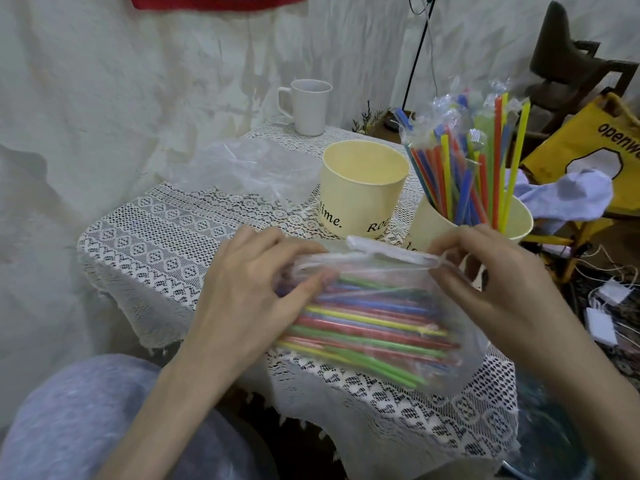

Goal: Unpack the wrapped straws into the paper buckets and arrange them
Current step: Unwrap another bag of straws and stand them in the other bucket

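Note:
A clear plastic bag of coloured wrapped straws lies on the lace-covered table near its front edge. My left hand pinches the bag's left upper edge, thumb against the plastic. My right hand pinches the bag's top right corner by its white strip. Behind them stands an empty pale yellow paper bucket with black lettering. To its right a second paper bucket holds several upright wrapped straws in red, blue, yellow and green.
A white mug stands at the table's far edge. An empty crumpled clear bag lies left of the empty bucket. A yellow folding chair with cloth on it stands to the right, with cables and chargers on the floor.

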